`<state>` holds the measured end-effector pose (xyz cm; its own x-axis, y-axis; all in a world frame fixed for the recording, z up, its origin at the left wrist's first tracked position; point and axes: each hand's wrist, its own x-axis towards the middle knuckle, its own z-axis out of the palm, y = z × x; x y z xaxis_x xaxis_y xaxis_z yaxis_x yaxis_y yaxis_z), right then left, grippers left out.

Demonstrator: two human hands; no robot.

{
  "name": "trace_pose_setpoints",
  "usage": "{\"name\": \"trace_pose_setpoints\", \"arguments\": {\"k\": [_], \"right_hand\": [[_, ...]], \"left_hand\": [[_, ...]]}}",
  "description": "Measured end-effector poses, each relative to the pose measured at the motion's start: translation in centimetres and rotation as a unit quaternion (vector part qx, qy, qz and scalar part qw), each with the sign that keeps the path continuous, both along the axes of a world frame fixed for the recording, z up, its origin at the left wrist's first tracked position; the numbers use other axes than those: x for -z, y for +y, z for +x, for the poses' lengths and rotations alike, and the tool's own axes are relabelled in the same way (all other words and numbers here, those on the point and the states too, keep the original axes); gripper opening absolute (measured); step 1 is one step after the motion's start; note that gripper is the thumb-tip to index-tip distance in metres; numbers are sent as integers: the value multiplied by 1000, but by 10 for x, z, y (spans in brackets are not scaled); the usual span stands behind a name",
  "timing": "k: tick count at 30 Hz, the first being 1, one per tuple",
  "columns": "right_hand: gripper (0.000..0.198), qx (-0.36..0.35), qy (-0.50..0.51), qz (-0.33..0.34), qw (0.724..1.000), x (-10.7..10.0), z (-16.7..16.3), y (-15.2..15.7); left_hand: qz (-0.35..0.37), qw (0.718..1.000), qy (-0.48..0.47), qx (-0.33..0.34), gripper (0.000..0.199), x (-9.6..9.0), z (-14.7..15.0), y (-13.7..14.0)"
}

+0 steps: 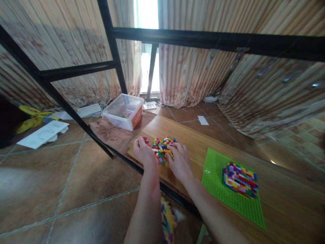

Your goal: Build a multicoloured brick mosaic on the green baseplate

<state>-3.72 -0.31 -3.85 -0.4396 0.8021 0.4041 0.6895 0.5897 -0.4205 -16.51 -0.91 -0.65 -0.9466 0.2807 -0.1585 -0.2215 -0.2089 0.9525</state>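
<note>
A heap of small, brightly coloured building bricks point(161, 145) lies on a wooden board between my hands. My left hand point(142, 149) is at the heap's left edge, its fingers curled inward; what they hold, if anything, is hidden. From the right, my right hand point(179, 160) reaches over the bricks with fingers bent and apart, its fingertips among them close to a yellow brick. To the right of this hand lies a green baseplate point(214, 183), bearing a multicoloured brick build point(240, 179) several bricks wide.
Beyond the wooden tabletop point(196, 149), a clear plastic box point(118, 117) with a few pieces inside stands on a brown cloth point(106, 134). Black metal bars point(203, 36) cross ahead and run beneath my forearms. White sheets point(42, 135) lie on the tiled floor at left.
</note>
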Motion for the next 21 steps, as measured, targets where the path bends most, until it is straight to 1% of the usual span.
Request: {"name": "trace_pose_setpoints", "arguments": {"k": [2, 4, 5, 7, 8, 10, 12, 14, 17, 19, 21], "right_hand": [[17, 6, -27, 0, 1000, 4, -8, 5], [16, 8, -31, 0, 999, 8, -8, 8], [16, 9, -27, -1, 1000, 9, -6, 9], [17, 22, -11, -3, 1000, 10, 2, 13], [18, 35, -3, -3, 999, 10, 7, 15], [20, 70, 6, -3, 998, 10, 17, 22], [21, 90, 9, -3, 996, 10, 24, 29], [30, 80, 11, -6, 997, 14, 27, 37], [53, 30, -4, -13, 999, 20, 24, 45], [62, -3, -32, -20, 999, 23, 19, 50], [66, -38, -60, -22, 997, 24, 14, 53]], "left_hand": [[-44, 998, 3, 43, 17, 9, -6, 1], [-108, 987, 41, 115, 14, 18, -10, 2], [-145, 975, 76, 151, 14, 20, -11, 2], [-221, 941, 159, 201, 17, 23, -12, 0], [-254, 922, 202, 213, 20, 23, -12, -1], [-300, 888, 274, 215, 26, 22, -11, -2], [-314, 867, 324, 210, 32, 22, -9, 0], [-309, 853, 362, 215, 37, 26, -7, 6], [-300, 826, 411, 243, 41, 34, -2, 16], [-302, 807, 435, 263, 42, 38, 2, 20], [-302, 789, 457, 279, 42, 39, 6, 22]]}}
